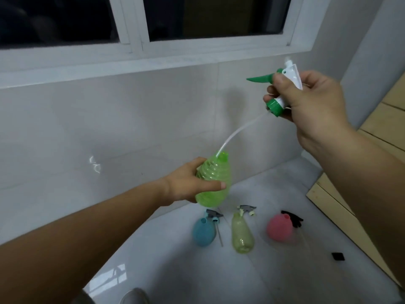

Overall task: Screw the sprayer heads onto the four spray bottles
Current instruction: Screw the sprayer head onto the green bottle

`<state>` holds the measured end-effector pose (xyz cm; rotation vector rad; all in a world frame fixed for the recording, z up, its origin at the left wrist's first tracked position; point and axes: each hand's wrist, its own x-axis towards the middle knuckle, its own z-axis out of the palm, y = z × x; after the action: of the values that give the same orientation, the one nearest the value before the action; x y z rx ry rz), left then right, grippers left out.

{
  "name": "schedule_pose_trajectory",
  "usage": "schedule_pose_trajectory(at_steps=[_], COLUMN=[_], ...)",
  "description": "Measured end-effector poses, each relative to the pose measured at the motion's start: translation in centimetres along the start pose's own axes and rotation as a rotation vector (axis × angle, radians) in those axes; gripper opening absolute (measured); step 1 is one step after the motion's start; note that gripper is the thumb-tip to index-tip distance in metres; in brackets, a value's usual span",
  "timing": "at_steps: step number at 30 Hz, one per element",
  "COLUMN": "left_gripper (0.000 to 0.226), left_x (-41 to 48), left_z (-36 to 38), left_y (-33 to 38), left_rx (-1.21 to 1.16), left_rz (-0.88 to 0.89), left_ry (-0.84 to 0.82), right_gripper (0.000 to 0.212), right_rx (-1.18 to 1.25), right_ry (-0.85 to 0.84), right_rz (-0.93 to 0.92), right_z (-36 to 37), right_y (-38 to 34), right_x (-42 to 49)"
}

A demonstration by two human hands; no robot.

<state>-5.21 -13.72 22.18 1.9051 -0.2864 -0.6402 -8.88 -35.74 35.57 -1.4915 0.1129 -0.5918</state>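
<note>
My left hand (188, 185) grips a ribbed bright-green bottle (215, 176), tilted with its open neck up and to the right. My right hand (311, 102) holds a white sprayer head with a green trigger and green collar (282, 88) up and to the right of that bottle. Its clear dip tube (238, 132) curves down, and the tube's tip sits at the bottle's mouth. On the floor lie a blue bottle (202, 232), a pale yellow-green bottle (242, 235) and a pink bottle (279, 229).
A grey sprayer head (213, 215) lies beside the blue bottle, another grey head (247, 209) at the yellow-green bottle's neck, a black head (293, 219) behind the pink one. A small black piece (338, 256) lies on the white floor. Wooden boards (341, 207) lean at right; a tiled wall stands behind.
</note>
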Motion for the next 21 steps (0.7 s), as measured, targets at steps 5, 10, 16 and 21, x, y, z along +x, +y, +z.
schedule_pose_trajectory(at_steps=[5, 10, 16, 21], left_gripper=[0.057, 0.057, 0.057, 0.055], left_x=[-0.4, 0.2, 0.5, 0.7], left_z=[1.4, 2.1, 2.2, 2.5], left_y=[0.8, 0.7, 0.6, 0.8], left_rx=[-0.02, -0.017, -0.036, -0.036], left_rz=[-0.005, -0.009, -0.006, 0.016], left_ry=[-0.039, -0.055, -0.075, -0.104], right_gripper=[0.027, 0.024, 0.017, 0.014], right_rx=[-0.062, -0.06, -0.072, -0.149], right_ry=[0.039, 0.06, -0.014, -0.205], right_rz=[-0.085, -0.092, -0.085, 0.0], right_z=[-1.2, -2.4, -2.6, -1.1], right_y=[-0.3, 0.1, 0.8, 3.7], right_x=[-0.7, -0.3, 0.4, 0.0])
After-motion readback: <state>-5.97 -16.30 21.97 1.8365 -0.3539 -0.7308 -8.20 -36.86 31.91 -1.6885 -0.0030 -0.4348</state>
